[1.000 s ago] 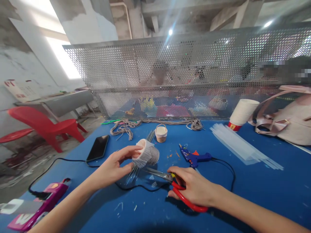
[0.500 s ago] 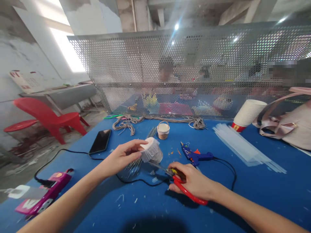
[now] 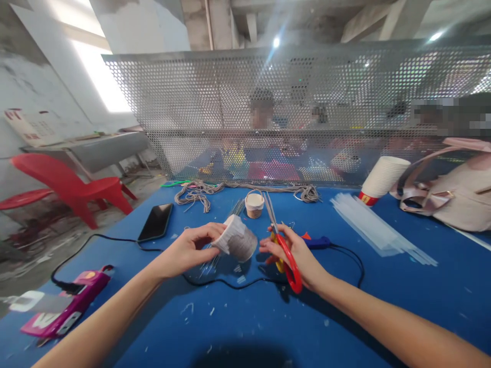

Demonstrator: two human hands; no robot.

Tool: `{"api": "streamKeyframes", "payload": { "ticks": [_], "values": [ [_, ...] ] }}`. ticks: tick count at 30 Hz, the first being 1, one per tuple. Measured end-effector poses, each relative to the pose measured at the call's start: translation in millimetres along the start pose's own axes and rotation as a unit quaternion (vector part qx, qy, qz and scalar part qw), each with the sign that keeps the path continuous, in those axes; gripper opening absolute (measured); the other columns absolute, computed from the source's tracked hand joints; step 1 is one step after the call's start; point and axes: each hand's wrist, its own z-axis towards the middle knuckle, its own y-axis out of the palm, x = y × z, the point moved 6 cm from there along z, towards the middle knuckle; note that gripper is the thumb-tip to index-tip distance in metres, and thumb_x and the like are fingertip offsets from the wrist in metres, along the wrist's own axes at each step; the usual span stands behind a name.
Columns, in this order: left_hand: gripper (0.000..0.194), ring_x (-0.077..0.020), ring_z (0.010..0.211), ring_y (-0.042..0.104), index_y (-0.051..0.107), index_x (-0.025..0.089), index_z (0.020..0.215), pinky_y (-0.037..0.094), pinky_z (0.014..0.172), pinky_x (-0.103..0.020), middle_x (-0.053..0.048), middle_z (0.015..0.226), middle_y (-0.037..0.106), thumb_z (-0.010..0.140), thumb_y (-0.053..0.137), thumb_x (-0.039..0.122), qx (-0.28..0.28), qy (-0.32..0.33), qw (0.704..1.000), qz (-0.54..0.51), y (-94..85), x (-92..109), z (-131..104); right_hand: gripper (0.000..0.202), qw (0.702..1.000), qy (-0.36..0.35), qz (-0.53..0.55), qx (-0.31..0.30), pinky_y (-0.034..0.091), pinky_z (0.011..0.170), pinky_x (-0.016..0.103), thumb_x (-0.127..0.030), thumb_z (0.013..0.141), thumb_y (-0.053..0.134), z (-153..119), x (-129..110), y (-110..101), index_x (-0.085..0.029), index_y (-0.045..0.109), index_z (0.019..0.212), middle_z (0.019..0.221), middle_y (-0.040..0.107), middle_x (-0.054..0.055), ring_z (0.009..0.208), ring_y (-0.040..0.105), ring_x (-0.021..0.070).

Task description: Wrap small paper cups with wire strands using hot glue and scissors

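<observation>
My left hand [image 3: 197, 248] grips a paper cup [image 3: 243, 243] by its rim, thumb and fingers pinching it. The cup lies tilted on its side, wrapped in grey cord with white mesh folded around its mouth. My right hand [image 3: 293, 255] holds scissors [image 3: 288, 263] with red and yellow handles; their blades point up and away, apart from the cup. Behind the cup stands a small finished-looking basket [image 3: 254, 205] with a white rim and handle. A blue glue gun [image 3: 318, 243] lies partly hidden behind my right hand. Thin clear sticks [image 3: 237, 207] lie under and behind the cup.
White mesh strips [image 3: 378, 225] and a stack of paper cups [image 3: 384, 178] are on the right, near a pink bag [image 3: 456, 189]. Grey cord [image 3: 195, 193] lies along the perforated divider [image 3: 192, 112]. On the left are a phone [image 3: 155, 222] and a purple power strip [image 3: 71, 301].
The scissors have swung away from the cup, from pointing left at it to pointing upward. My left hand has turned the cup, so its grey cord side shows more.
</observation>
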Motion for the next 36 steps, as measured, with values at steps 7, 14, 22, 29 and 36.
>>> {"api": "streamKeyframes", "payload": {
  "ticks": [7, 14, 22, 29, 36],
  "values": [
    [0.011, -0.0264, 0.129, 0.047, 0.060, 0.020, 0.079, 0.036, 0.106, -0.048, -0.010, 0.114, 0.068, 0.082, 0.051, 0.014, -0.035, 0.047, 0.995, 0.083, 12.8, 7, -4, 0.068, 0.991, 0.050, 0.121, 0.004, 0.053, 0.060, 0.029, -0.034, 0.048, 0.088, 14, 11, 19, -0.021, 0.045, 0.098, 0.079, 0.063, -0.003, 0.060, 0.061, 0.0120],
    [0.024, -0.0249, 0.107, 0.059, 0.067, 0.022, 0.085, 0.043, 0.100, -0.046, -0.008, 0.106, 0.070, 0.075, 0.048, 0.011, 0.080, 0.038, 0.972, 0.218, 7.0, 2, 0, 0.069, 0.994, -0.049, 0.017, 0.094, 0.051, 0.072, 0.031, -0.036, 0.051, 0.085, 13, -1, 9, -0.022, 0.043, 0.103, 0.086, 0.062, -0.002, 0.073, 0.061, 0.0140],
    [0.018, -0.0306, 0.122, 0.052, 0.072, 0.024, 0.090, 0.043, 0.101, -0.049, -0.007, 0.110, 0.071, 0.077, 0.061, 0.028, 0.058, 0.000, 0.988, 0.143, 15.9, -13, 1, 0.067, 0.993, -0.034, 0.020, 0.112, 0.045, 0.056, 0.026, -0.037, 0.048, 0.084, 22, 18, 7, -0.021, 0.044, 0.100, 0.071, 0.058, -0.007, 0.058, 0.053, 0.0111],
    [0.016, -0.0226, 0.087, 0.063, 0.071, 0.024, 0.063, 0.051, 0.079, -0.035, -0.004, 0.074, 0.071, 0.074, 0.068, 0.035, 0.105, 0.000, 0.980, 0.169, 10.2, -14, 1, 0.062, 0.997, 0.007, 0.044, 0.069, 0.044, 0.054, 0.025, -0.034, 0.051, 0.085, 19, 18, 11, -0.021, 0.048, 0.099, 0.071, 0.061, -0.006, 0.054, 0.053, 0.0100],
    [0.015, -0.0236, 0.087, 0.060, 0.072, 0.024, 0.064, 0.049, 0.075, -0.034, -0.003, 0.063, 0.068, 0.073, 0.071, 0.036, 0.074, 0.002, 0.984, 0.163, 14.1, -8, 2, 0.067, 0.995, 0.046, 0.072, 0.056, 0.048, 0.058, 0.026, -0.032, 0.045, 0.088, 14, 18, 16, -0.021, 0.047, 0.097, 0.075, 0.062, -0.005, 0.057, 0.057, 0.0101]
  ]
}}
